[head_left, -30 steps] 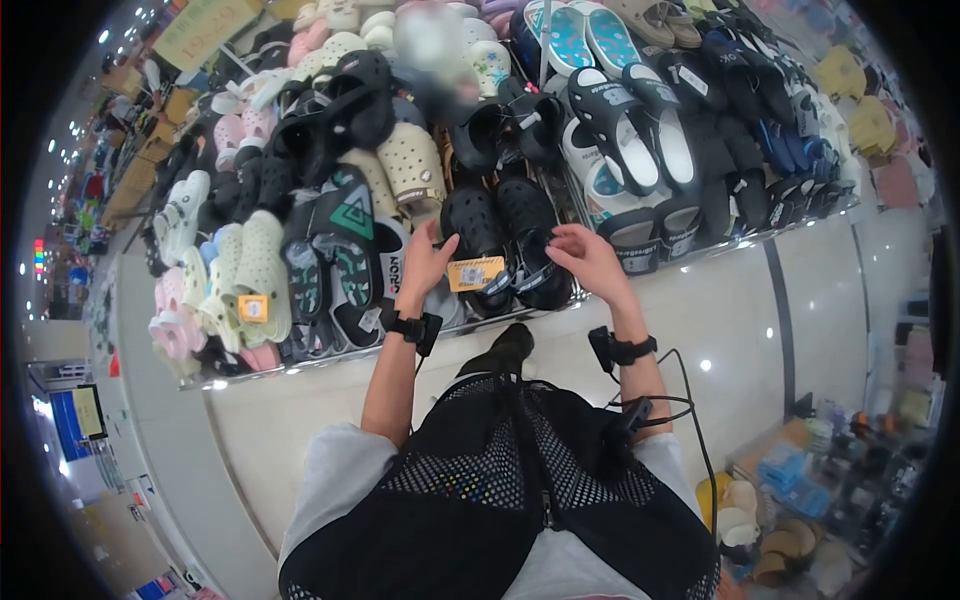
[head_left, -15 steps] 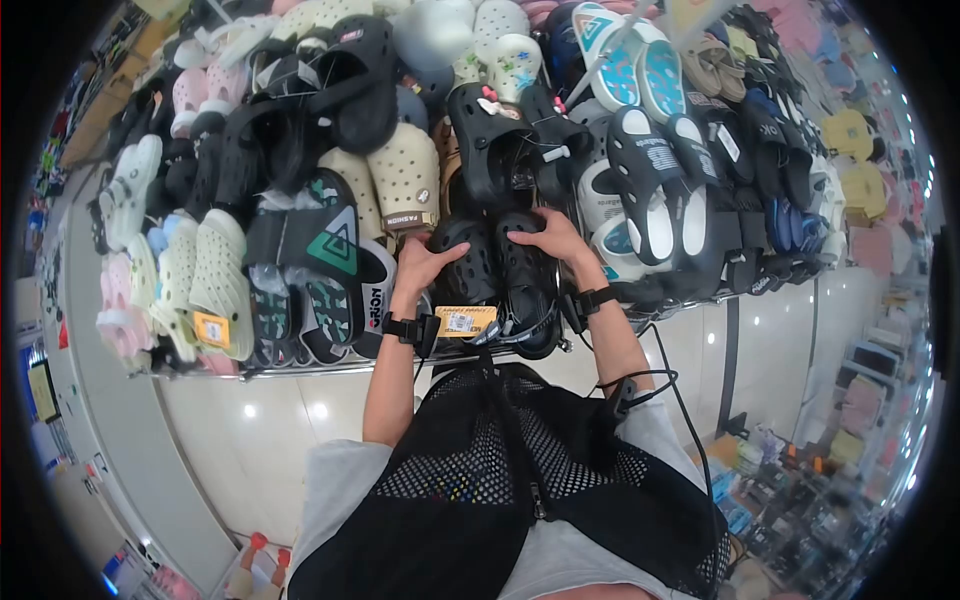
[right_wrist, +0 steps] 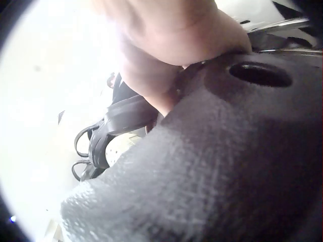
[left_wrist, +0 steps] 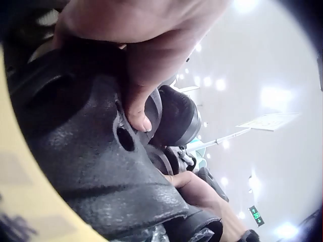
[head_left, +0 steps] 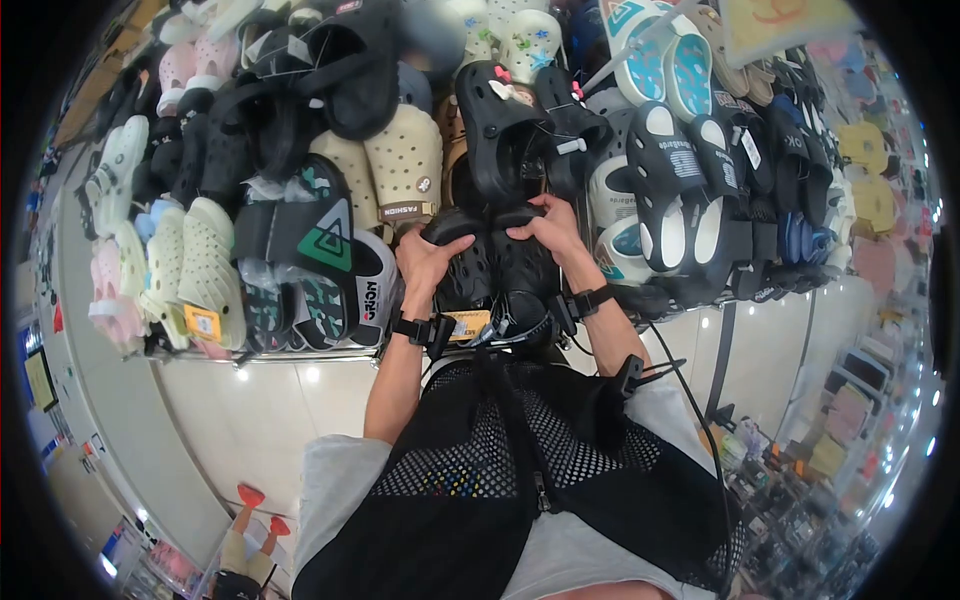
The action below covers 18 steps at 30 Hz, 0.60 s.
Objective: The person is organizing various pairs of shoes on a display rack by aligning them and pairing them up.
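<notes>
A pair of black clogs with holes lies at the display's front edge, heels toward me. My left hand [head_left: 428, 260] grips the left clog [head_left: 466, 280] from its outer side, thumb over the top near the toe. From the other side my right hand [head_left: 550, 235] holds the right clog [head_left: 525, 275], thumb on top and fingers round the toe. A yellow tag [head_left: 468, 325] hangs at the left clog's heel. In the left wrist view the thumb [left_wrist: 139, 118] lies beside a hole in the black upper. The right wrist view shows the right clog [right_wrist: 202, 156] close up, its far side hidden.
Black clogs with bow charms [head_left: 505, 130] sit just beyond the toes. Beige clogs [head_left: 402, 165] and green-patterned black slides [head_left: 310, 225] lie to the left, black-and-white slides [head_left: 670, 190] to the right. A sign on a pole [head_left: 640, 45] rises behind. Cables hang by my right arm.
Both hands have gone from hovering beside the clogs to holding them near the toes, thumbs on top. The head view has shifted, and the clogs' heels sit nearer my body.
</notes>
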Available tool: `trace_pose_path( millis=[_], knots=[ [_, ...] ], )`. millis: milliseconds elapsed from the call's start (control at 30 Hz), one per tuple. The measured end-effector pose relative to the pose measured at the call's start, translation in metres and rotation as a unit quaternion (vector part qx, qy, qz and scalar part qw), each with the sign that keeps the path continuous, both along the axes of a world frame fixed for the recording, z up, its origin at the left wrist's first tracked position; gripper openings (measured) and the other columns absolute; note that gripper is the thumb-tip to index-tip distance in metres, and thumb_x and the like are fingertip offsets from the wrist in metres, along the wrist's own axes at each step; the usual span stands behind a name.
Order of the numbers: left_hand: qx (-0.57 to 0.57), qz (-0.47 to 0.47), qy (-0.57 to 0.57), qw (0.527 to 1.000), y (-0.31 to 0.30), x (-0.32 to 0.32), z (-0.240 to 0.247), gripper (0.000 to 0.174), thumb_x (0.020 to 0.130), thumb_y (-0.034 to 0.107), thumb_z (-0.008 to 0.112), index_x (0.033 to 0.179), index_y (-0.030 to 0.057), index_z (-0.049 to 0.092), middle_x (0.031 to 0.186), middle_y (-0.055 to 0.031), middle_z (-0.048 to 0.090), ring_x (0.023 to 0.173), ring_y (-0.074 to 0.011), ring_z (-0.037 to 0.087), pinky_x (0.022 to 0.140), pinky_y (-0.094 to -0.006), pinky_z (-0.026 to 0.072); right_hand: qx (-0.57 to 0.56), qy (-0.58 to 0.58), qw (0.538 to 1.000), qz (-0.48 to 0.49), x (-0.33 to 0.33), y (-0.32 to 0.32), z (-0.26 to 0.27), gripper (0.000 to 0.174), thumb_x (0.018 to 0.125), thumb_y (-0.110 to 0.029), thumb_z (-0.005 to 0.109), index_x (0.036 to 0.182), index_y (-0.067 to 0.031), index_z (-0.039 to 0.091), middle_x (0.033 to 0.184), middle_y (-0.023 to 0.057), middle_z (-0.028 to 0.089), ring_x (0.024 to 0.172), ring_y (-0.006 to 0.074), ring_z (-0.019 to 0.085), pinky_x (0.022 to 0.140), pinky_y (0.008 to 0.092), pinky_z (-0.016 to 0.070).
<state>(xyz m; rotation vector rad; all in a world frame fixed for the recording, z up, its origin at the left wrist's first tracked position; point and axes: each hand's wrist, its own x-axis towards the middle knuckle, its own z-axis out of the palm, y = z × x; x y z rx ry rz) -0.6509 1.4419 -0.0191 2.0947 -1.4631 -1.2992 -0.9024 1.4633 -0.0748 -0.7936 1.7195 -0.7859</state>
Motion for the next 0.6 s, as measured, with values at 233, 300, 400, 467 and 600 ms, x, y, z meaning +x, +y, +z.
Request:
trace_pose_path(
  millis=[233, 300, 400, 467, 600],
  knots=[
    [-0.104, -0.040, 0.083, 0.990, 0.007, 0.004, -0.038, 0.090, 0.070, 0.046, 0.095, 0.131, -0.0093, 0.060, 0.125, -0.0265, 0.069, 0.117, -0.0420, 0.067, 0.100, -0.0457, 0.0524, -0.014, 0.193, 0.976, 0.095, 0.015, 0.010, 0.039, 0.089, 0.070, -0.040, 0.091, 0.138, 0.0065, 0.059, 0.132, 0.0278, 0.066, 0.127, 0.0411, 0.063, 0.108, 0.0435, 0.0491],
    [-0.163, -0.047, -0.020, 0.985, 0.023, -0.003, -0.015, 0.084, 0.080, 0.038, 0.089, 0.139, -0.0088, 0.052, 0.134, -0.0262, 0.058, 0.126, -0.0445, 0.056, 0.109, -0.0475, 0.0449, -0.072, 0.327, 0.933, 0.134, 0.017, 0.025, 0.046, 0.082, 0.080, -0.043, 0.085, 0.137, 0.0097, 0.057, 0.138, 0.0306, 0.060, 0.132, 0.0446, 0.057, 0.112, 0.0452, 0.0465],
    [-0.254, -0.051, -0.045, 0.965, 0.045, -0.008, -0.001, 0.069, 0.085, 0.028, 0.086, 0.136, -0.0060, 0.055, 0.134, -0.0261, 0.057, 0.128, -0.0431, 0.054, 0.111, -0.0466, 0.0430, -0.146, 0.250, 0.941, 0.175, 0.002, 0.049, 0.067, 0.073, 0.084, -0.039, 0.082, 0.135, 0.0081, 0.059, 0.137, 0.0299, 0.061, 0.132, 0.0424, 0.058, 0.112, 0.0453, 0.0458],
    [-0.290, -0.066, -0.062, 0.953, 0.060, -0.020, 0.026, 0.054, 0.088, 0.019, 0.082, 0.133, -0.0007, 0.058, 0.132, -0.0212, 0.060, 0.127, -0.0403, 0.055, 0.110, -0.0453, 0.0433, -0.158, 0.107, 0.952, 0.237, -0.020, 0.068, 0.103, 0.059, 0.090, -0.034, 0.080, 0.135, 0.0016, 0.063, 0.123, 0.0206, 0.073, 0.116, 0.0321, 0.070, 0.101, 0.0427, 0.0540],
    [-0.325, -0.091, -0.013, 0.941, 0.096, -0.066, 0.066, 0.046, 0.088, 0.015, 0.082, 0.128, 0.0016, 0.064, 0.125, -0.0164, 0.065, 0.120, -0.0344, 0.061, 0.106, -0.0414, 0.0467, -0.184, -0.067, 0.934, 0.297, -0.080, 0.127, 0.166, 0.047, 0.092, -0.023, 0.080, 0.131, -0.0005, 0.066, 0.117, 0.0144, 0.076, 0.105, 0.0213, 0.075, 0.093, 0.0337, 0.0569]
  ],
)
